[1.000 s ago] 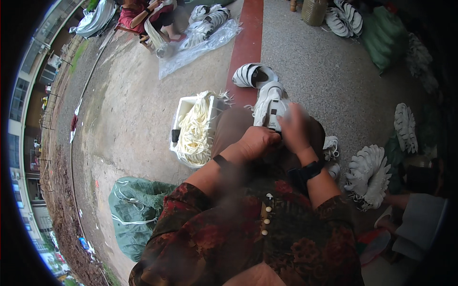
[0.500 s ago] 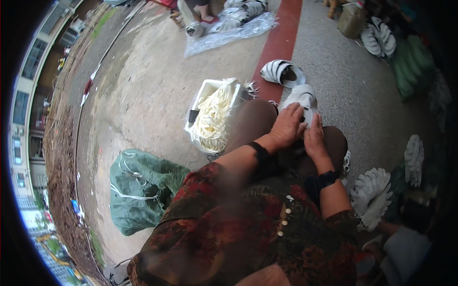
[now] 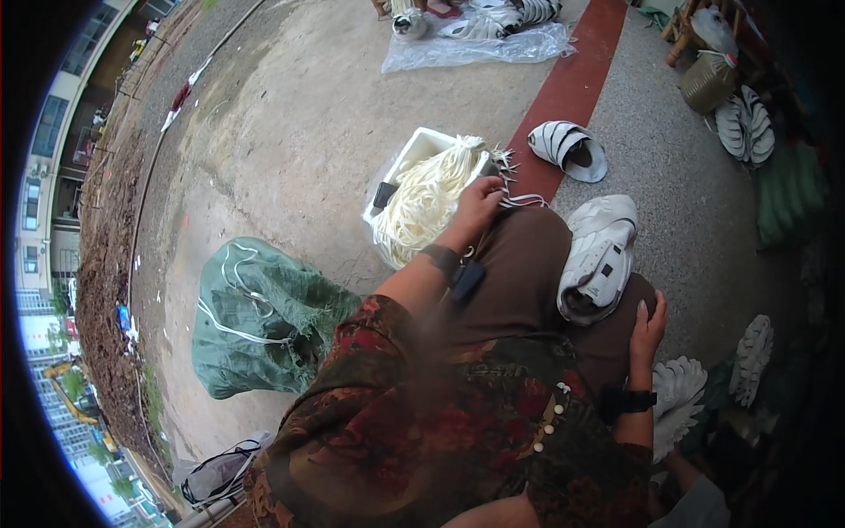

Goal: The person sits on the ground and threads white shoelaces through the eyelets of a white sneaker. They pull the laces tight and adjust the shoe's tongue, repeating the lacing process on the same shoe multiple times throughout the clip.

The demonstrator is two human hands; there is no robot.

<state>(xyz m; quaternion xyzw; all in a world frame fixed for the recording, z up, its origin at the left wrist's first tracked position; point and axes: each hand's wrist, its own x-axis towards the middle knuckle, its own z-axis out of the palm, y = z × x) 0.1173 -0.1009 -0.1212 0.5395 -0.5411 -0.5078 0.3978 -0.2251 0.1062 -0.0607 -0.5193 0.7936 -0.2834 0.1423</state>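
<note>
A white shoe point(image 3: 603, 224) with black details rests on my lap, over my right thigh, with neither hand holding it. My left hand point(image 3: 478, 209) is at the right edge of a white foam box point(image 3: 426, 139) heaped with cream shoelaces point(image 3: 414, 207). Its fingers curl down among the lace ends; what they grip is hidden. Loose white laces point(image 3: 526, 201) trail between that hand and my left knee. My right hand point(image 3: 649, 330) lies against the outer side of my right knee, fingers apart and holding nothing.
Another white shoe point(image 3: 563, 145) with dark stripes stands on the ground ahead. A green sack point(image 3: 264, 326) sits at my left. More white shoes point(image 3: 744, 128) lie at the right, by a tan jug point(image 3: 707, 81). Ahead, clear plastic sheeting point(image 3: 475, 48) bears other shoes.
Both hands have left the shoe on my lap. My left hand has moved left to the box of laces; the right has dropped to my knee. The view has shifted too.
</note>
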